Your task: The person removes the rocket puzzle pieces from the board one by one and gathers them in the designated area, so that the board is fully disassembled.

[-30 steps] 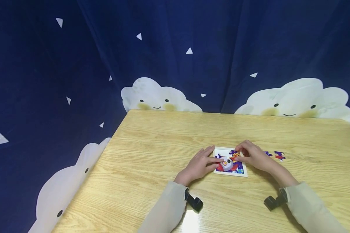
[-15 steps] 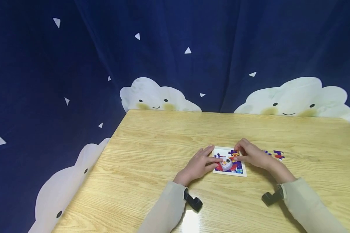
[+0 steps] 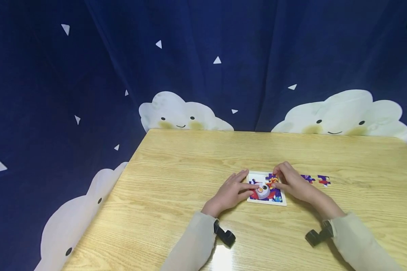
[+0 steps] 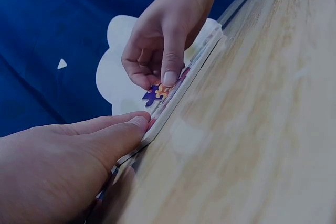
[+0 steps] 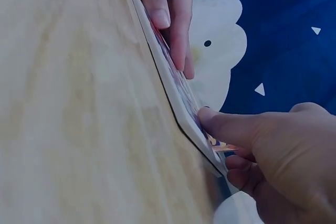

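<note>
A white-framed jigsaw puzzle board [image 3: 257, 177] lies on the table, partly filled with a picture of a grey-white, big-eyed character on red and purple. Its upper left shows bare white. My left hand [image 3: 228, 192] rests on the board's left side, fingers extended over the frame and picture. At the upper right, my right hand [image 3: 297, 185] pinches a purple-and-orange puzzle piece [image 4: 152, 96] between thumb and curled fingers. In the left wrist view that piece stands tilted up from the board. The right thumb [image 5: 220, 124] is right at the board's surface in the right wrist view.
Two loose puzzle pieces lie right of the board: a purple-and-red one [image 3: 323, 180] and another purple one [image 3: 307, 178] partly behind my right hand. The wooden table [image 3: 176, 169] backs onto a dark blue curtain [image 3: 196, 75] with white clouds.
Both hands stay nearly in place on the board. My right hand shifts slightly, and more of the loose purple piece behind it shows now.
</note>
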Tool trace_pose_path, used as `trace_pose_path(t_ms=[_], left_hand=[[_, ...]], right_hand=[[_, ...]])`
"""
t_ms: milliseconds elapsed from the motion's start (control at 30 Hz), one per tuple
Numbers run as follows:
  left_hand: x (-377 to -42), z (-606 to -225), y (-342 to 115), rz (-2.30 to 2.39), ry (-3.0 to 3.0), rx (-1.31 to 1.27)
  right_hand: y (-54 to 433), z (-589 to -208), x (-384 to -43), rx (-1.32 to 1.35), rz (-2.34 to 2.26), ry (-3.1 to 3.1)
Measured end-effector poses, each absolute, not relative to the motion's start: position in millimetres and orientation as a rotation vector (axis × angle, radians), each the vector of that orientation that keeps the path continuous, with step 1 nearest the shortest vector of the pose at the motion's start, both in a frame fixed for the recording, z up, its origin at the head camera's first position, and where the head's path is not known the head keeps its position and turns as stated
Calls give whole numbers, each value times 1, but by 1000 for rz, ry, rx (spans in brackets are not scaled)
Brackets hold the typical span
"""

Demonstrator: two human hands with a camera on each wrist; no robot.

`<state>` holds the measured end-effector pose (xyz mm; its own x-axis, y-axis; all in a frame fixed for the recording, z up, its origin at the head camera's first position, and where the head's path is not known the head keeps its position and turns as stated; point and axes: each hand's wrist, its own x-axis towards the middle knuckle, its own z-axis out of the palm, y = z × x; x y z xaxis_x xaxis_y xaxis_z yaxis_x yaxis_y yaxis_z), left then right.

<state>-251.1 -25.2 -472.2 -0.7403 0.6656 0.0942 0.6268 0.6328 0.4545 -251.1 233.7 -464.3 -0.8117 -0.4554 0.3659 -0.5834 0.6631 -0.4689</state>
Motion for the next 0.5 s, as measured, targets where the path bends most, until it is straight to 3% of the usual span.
trace_pose_path(t_ms=[500], left_hand=[[-251, -472, -24, 735, 2764, 1103]], right_hand=[[238, -480, -250, 788, 839, -2503]])
